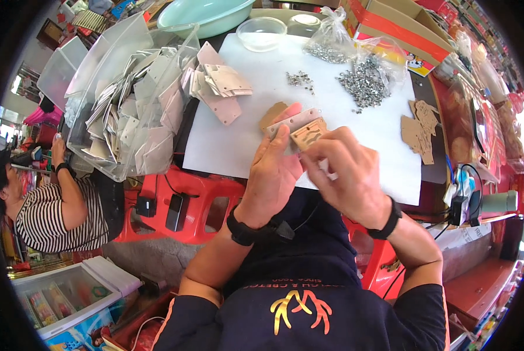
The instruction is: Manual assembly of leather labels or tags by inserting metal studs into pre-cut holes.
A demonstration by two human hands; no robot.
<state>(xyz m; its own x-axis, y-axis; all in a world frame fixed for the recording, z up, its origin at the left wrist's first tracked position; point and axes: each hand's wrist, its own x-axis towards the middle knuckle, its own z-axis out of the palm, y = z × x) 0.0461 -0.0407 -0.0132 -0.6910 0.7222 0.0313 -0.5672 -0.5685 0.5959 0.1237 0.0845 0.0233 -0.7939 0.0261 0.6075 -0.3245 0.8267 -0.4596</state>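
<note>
My left hand (270, 178) is closed on a flat pale-grey plate (295, 121) with small holes, its thumb lying on the near face. Against that plate sits a tan cut-out piece (310, 133) with slots. My right hand (346, 175) has its fingers pinched together at the lower edge of the tan piece. Whatever small thing those fingers hold is hidden, and the hand is slightly blurred. Behind the plate, partly covered, is a brown cut-out piece (272, 113). Small shiny metal parts lie on the white sheet (238, 149) in a little group (300, 79) and a larger heap (364, 83).
Grey plates (224, 82) are stacked at left beside a clear bin (113, 164) full of more. Brown cut-outs (417, 131) lie at right. A clear bowl (262, 35), plastic bag (329, 44) and cardboard box (399, 26) stand behind. A person in stripes (57, 213) sits at left near red stools (197, 205).
</note>
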